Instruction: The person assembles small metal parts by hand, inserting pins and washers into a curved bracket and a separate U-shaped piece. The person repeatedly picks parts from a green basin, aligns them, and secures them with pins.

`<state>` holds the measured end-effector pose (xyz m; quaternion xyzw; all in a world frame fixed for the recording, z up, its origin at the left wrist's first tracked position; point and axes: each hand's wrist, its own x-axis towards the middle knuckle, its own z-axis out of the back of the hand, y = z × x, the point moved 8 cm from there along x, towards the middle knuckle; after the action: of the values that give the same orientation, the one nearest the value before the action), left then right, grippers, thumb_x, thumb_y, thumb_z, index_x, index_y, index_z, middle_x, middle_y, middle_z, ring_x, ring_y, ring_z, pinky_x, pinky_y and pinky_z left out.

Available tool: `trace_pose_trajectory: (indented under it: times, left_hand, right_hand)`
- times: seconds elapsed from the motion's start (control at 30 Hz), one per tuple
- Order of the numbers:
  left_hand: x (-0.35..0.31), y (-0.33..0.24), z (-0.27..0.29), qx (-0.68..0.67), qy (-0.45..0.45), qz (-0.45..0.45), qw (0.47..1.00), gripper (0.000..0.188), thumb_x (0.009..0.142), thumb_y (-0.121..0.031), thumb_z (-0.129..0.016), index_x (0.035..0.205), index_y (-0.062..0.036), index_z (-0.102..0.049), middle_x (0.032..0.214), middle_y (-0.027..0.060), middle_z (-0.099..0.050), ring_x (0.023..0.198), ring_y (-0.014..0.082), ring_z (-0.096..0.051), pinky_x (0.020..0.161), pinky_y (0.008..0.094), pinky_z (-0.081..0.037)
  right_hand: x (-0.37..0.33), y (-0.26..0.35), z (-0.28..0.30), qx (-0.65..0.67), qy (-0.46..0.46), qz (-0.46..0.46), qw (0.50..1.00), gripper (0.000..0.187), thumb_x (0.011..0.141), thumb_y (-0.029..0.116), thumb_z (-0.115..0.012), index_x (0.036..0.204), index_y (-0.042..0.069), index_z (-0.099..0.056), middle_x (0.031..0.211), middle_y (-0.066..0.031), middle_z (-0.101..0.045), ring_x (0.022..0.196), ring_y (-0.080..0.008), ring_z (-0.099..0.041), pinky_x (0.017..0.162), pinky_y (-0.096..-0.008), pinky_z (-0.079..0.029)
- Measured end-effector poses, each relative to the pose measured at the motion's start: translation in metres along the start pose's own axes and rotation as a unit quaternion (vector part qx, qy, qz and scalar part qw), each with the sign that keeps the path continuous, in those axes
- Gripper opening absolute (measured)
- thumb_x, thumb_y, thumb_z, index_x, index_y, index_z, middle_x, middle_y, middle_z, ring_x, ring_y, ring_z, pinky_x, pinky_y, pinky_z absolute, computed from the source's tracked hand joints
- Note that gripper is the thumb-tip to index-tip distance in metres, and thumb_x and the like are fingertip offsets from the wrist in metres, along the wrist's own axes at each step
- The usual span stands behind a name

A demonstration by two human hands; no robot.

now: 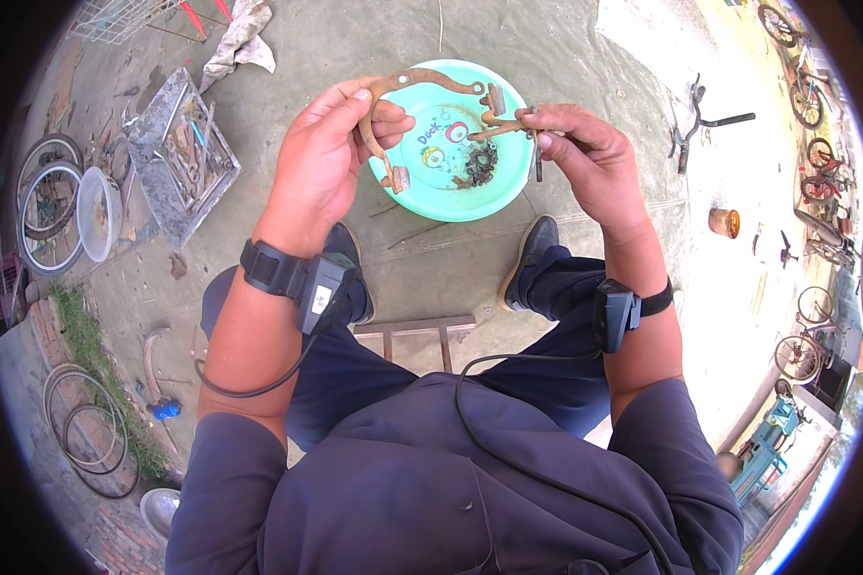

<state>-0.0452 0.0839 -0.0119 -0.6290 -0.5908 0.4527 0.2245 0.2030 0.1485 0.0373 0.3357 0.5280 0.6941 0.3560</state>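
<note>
My left hand (328,144) is closed on a rusty, curved bicycle brake arm (417,77), pinched between thumb and fingers. A brake pad holder (400,179) hangs at its lower end. Closed too, my right hand (590,158) grips a second rusty brake arm (501,126) between thumb and forefinger; a small block-like pad sits by its upper tip. Both pieces are held apart, above a mint-green plastic basin (420,209) on the ground. Inside the basin lies a heap of small dark metal parts (480,165), too small to name one by one.
To the left, a grimy tray (211,196) holds tools, beside a white bucket (96,216) and bicycle wheels (43,225). At the right are a handlebar (705,123), a rusty can (725,222) and several bicycles (804,359). A low wooden stool (417,327) stands between my legs.
</note>
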Motion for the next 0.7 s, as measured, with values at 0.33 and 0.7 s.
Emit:
trace_pose_trajectory:
  times: [0.33,0.7]
  left_hand:
    - [-0.007,0.007,-0.016,0.019,0.025,0.034,0.999,0.026,0.103,-0.017,-0.05,0.122,-0.0011,-0.057,0.104,0.0142,-0.072,0.095,0.0236,-0.072,0.077,0.0317,-0.057]
    - [-0.018,0.013,-0.044,-0.067,0.122,0.047,0.989,0.034,0.104,-0.016,-0.048,0.132,0.003,-0.051,0.115,0.0175,-0.068,0.105,0.0253,-0.069,0.087,0.0331,-0.059]
  right_hand:
    - [0.001,0.004,-0.004,-0.082,-0.086,0.038,0.992,0.019,0.09,0.001,-0.069,0.107,0.007,-0.075,0.106,-0.006,-0.073,0.098,-0.0157,-0.067,0.088,-0.0284,-0.053]
    - [0.001,0.021,-0.021,-0.251,-0.123,0.144,0.949,0.025,0.084,-0.002,-0.069,0.105,0.011,-0.075,0.103,-0.0097,-0.073,0.091,-0.0237,-0.069,0.076,-0.0315,-0.056]
